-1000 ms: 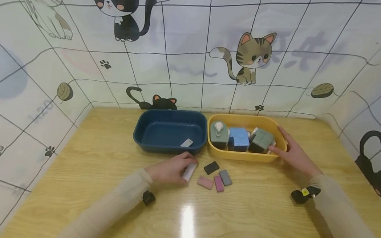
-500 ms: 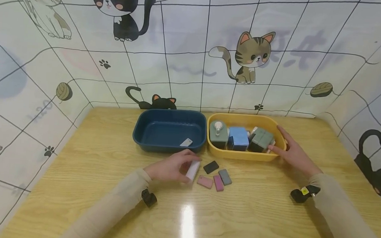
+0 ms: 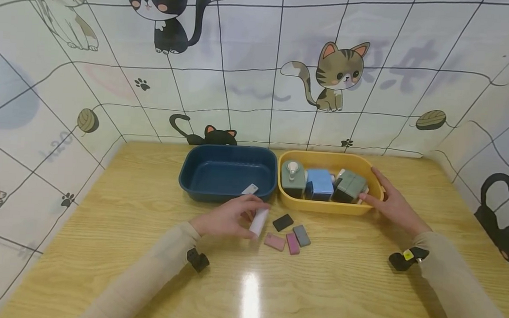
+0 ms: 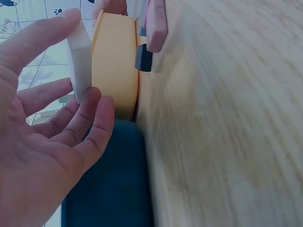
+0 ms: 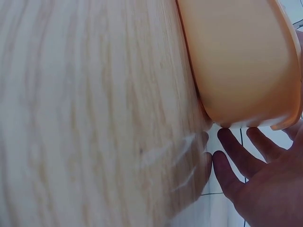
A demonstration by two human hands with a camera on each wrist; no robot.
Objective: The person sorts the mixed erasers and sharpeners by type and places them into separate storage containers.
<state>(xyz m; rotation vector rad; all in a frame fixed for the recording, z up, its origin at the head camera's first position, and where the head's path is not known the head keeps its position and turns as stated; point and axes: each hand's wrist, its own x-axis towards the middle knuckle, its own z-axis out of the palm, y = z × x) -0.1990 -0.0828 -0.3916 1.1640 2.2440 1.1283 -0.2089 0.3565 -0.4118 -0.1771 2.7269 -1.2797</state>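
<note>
My left hand pinches a white flat block between thumb and fingertips, just in front of the blue bin. In the left wrist view the white block is held off the table, on edge. My right hand grips the right end of the yellow bin, thumb over the rim and fingers along the outer wall. Inside that bin sit a grey-green pump-top container, a blue box-like container and a tilted grey-green one. Another white flat piece lies in the blue bin.
Right of my left hand lie a black block, a pink block, a magenta block and a grey block on the wooden table. The two bins stand side by side near the cat-patterned back wall.
My left hand has raised the white block slightly and moved it a little toward the bins. The right hand stays on the yellow bin.
</note>
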